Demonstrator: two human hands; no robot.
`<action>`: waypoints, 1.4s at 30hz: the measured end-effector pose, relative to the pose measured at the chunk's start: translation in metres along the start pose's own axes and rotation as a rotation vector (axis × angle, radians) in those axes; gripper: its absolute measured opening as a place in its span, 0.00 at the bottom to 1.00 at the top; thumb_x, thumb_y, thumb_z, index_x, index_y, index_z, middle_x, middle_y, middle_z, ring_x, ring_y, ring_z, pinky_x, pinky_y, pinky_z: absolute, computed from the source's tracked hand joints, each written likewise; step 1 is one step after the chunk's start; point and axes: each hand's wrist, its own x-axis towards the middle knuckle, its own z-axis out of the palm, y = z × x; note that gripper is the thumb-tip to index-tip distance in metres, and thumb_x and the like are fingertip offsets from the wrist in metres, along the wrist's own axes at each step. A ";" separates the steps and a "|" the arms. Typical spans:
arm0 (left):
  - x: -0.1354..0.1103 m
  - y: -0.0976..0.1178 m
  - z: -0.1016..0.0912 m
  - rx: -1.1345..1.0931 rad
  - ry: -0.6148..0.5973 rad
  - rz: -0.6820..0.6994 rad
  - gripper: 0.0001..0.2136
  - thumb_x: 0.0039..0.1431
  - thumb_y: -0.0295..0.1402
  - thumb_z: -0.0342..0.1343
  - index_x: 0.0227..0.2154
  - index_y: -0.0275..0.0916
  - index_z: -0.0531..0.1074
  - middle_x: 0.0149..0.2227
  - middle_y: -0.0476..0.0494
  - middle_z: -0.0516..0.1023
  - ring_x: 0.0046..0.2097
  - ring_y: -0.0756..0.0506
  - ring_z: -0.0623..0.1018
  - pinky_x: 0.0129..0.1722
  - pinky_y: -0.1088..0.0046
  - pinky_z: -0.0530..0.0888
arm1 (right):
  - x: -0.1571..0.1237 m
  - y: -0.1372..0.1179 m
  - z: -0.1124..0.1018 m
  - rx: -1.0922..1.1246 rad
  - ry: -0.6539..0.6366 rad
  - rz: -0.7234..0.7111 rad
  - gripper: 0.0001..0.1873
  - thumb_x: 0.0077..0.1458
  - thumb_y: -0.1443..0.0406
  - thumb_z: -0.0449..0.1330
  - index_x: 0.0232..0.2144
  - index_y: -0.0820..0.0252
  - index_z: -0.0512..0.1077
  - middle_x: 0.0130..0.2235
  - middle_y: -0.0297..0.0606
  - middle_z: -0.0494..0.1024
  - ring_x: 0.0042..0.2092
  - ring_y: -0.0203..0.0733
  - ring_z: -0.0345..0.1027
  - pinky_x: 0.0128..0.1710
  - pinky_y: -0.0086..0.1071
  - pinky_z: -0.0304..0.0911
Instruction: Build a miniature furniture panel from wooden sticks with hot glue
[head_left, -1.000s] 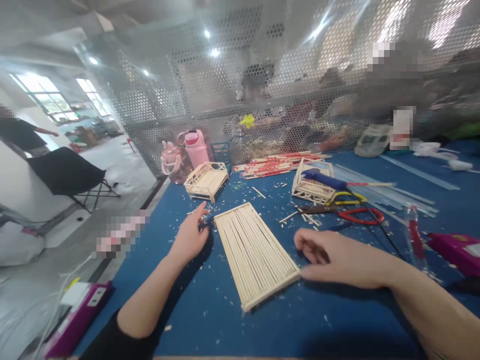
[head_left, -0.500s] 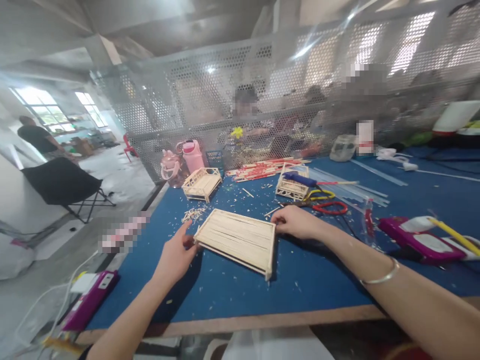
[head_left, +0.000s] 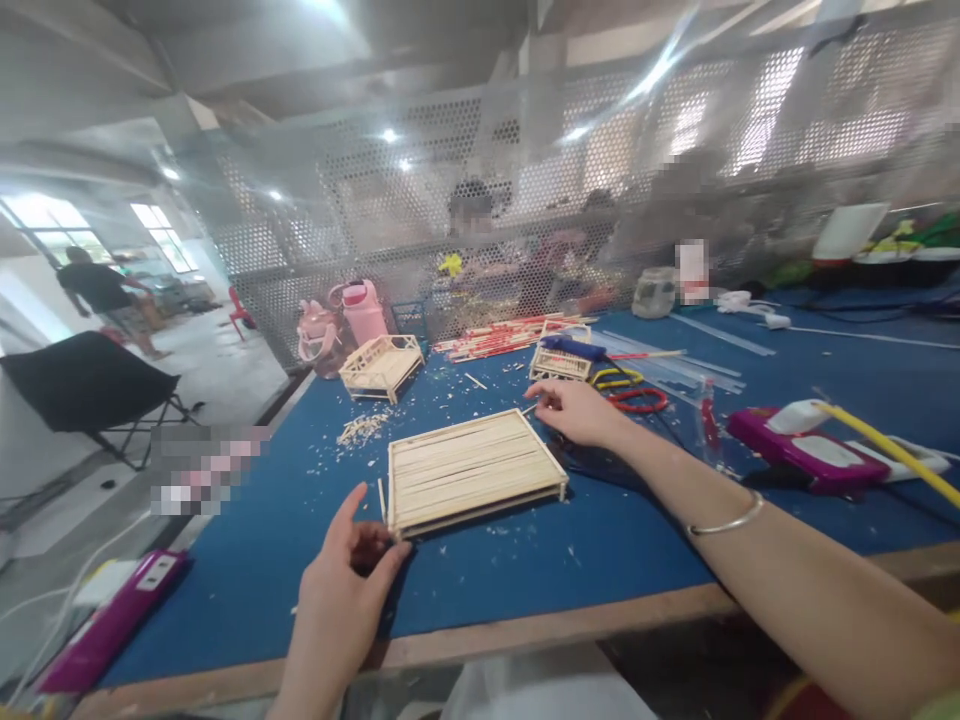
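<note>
A flat panel of pale wooden sticks, with a raised rim and short corner posts, lies on the blue table before me. My left hand is at its near left corner, thumb and index finger spread, the thumb tip by the corner post. Just off the far right corner is my right hand, its index finger stretched out and the other fingers loosely curled. A thin stick lies by those fingertips. Behind that hand sit a small stick-built piece and a blue-handled tool.
A small stick-built bench stands at the back left, near wood scraps. Red and pale sticks lie behind. Red-handled pliers, clear glue sticks and a purple power strip are to the right. Another purple strip lies left.
The panel has turned on the table, its near left corner swinging toward me and its right side away. My left hand has come nearer; my right hand has moved off the panel's edge.
</note>
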 end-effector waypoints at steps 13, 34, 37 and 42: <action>-0.002 -0.004 -0.002 0.056 0.052 0.053 0.35 0.43 0.48 0.56 0.55 0.37 0.64 0.29 0.49 0.80 0.27 0.45 0.75 0.33 0.68 0.74 | -0.024 0.007 -0.020 -0.039 -0.438 0.213 0.14 0.42 0.65 0.66 0.16 0.58 0.63 0.12 0.27 0.62 0.18 0.34 0.59 0.20 0.28 0.55; 0.134 0.018 -0.003 -0.202 -0.243 -0.079 0.18 0.41 0.47 0.61 0.26 0.35 0.75 0.18 0.54 0.65 0.20 0.53 0.61 0.19 0.76 0.58 | -0.009 -0.006 0.028 0.475 0.097 0.081 0.23 0.56 0.56 0.47 0.43 0.64 0.74 0.19 0.29 0.62 0.21 0.36 0.56 0.23 0.29 0.53; 0.133 0.009 0.003 -0.252 -0.368 -0.112 0.21 0.41 0.49 0.63 0.29 0.35 0.76 0.17 0.55 0.63 0.20 0.54 0.62 0.19 0.78 0.59 | -0.007 -0.003 0.030 0.564 0.074 0.104 0.24 0.56 0.56 0.48 0.46 0.65 0.73 0.20 0.28 0.63 0.21 0.35 0.55 0.21 0.28 0.52; 0.124 0.000 -0.004 -0.335 -0.558 -0.162 0.23 0.38 0.50 0.67 0.34 0.36 0.77 0.21 0.51 0.69 0.22 0.53 0.66 0.23 0.77 0.66 | -0.003 0.000 0.031 0.639 0.043 0.128 0.22 0.56 0.56 0.52 0.45 0.64 0.74 0.26 0.34 0.73 0.26 0.35 0.63 0.26 0.28 0.59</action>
